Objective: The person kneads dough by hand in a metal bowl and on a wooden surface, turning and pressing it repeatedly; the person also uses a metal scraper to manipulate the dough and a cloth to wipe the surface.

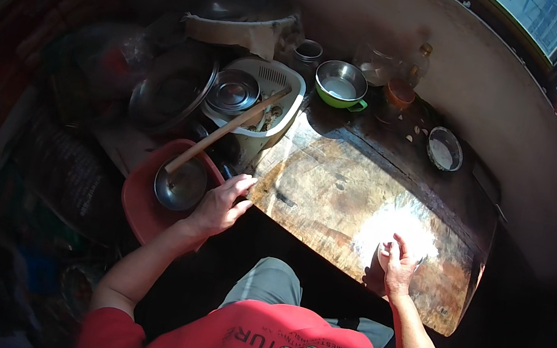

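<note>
A wooden board lies in front of me, with a bright, sunlit patch of white flour on its right half. On that patch, my right hand rests with its fingers curled over a pale round lump, perhaps dough; glare and the hand hide much of it. My left hand is at the board's near left corner, thumb apart from the fingers and fingertips at the edge. Beside that hand stands a red basin with a metal bowl in it.
A wooden stick slants from the metal bowl to a white basket holding a metal dish. Along the board's far side stand a green-and-steel pan, an orange-brown container, a glass bowl and a bottle.
</note>
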Tool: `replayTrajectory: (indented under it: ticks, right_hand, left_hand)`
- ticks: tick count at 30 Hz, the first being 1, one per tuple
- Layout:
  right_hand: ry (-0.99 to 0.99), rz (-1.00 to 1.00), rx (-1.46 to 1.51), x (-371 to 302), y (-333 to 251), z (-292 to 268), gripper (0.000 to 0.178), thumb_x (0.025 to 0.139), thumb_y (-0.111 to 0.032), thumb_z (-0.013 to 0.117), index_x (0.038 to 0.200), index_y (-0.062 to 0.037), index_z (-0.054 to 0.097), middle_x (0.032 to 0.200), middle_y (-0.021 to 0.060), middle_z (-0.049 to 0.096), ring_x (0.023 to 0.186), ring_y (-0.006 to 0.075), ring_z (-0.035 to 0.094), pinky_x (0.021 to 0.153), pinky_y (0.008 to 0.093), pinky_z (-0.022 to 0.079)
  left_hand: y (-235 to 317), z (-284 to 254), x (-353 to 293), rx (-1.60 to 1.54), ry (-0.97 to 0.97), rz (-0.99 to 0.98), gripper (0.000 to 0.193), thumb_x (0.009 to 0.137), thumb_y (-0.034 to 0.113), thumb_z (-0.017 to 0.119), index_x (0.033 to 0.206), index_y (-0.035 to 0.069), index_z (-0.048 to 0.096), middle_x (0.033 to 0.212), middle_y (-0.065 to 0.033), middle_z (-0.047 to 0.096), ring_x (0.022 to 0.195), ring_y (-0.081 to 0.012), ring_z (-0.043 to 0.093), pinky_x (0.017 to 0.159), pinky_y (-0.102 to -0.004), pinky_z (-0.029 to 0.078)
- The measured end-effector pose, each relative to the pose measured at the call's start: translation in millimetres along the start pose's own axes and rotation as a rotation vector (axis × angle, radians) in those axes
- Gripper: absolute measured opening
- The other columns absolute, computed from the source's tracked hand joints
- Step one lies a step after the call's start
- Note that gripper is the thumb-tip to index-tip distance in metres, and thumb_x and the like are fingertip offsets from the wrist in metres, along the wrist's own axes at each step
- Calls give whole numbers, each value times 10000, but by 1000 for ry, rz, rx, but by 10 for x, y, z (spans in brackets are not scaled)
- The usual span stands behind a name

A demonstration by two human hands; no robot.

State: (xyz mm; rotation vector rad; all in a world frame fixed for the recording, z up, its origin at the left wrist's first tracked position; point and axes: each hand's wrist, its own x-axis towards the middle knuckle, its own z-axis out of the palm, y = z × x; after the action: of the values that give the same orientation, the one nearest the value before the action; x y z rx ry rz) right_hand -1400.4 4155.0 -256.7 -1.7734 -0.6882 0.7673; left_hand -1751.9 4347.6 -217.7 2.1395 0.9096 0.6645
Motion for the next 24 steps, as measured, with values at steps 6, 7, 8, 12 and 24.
replayTrajectory:
  ticks: [6,7,8,12,24]
  right_hand:
    - [411,-554,-868,440,-195,-460,250,826,-209,592,1042,-88,620,1081,123,546,1033,281,506,885,390,406]
    - [449,-535,-1036,575,-47,-618,293,846,-307,547,1020,-90,639,1030,121,573,1089,290,467,951,404,345]
    - [182,-204,-961,702,6,-852,324,873,-343,496,993,-88,657,959,115,616,1010,294,526,908,386,393]
    - [238,-311,-546,580,227,-692,304,866,-296,498,908,-21,621,919,198,617,875,341,576,790,408,450]
    - [586,-507,-394,360,688,-589,334,904,-334,447,1013,-34,544,990,165,562,918,346,527,810,426,385]
  left_hand:
    - [576,1227,156,-175,-191,192,485,809,94,634,1262,42,470,1208,-179,521,936,-255,613,800,-332,504]
    - [686,1443,222,-155,-234,219,494,809,122,636,1265,42,463,1208,-183,519,944,-265,610,805,-345,501]
    - [795,1659,284,-203,-266,221,503,816,174,628,1268,39,454,1214,-193,509,1005,-299,580,846,-364,479]
    - [1035,2213,510,-228,-204,171,561,876,313,554,1330,35,379,1343,-215,400,1218,-364,428,992,-389,373]
    - [1560,3304,975,31,57,157,424,815,304,562,1165,65,558,1162,-198,537,1050,-360,513,905,-426,397]
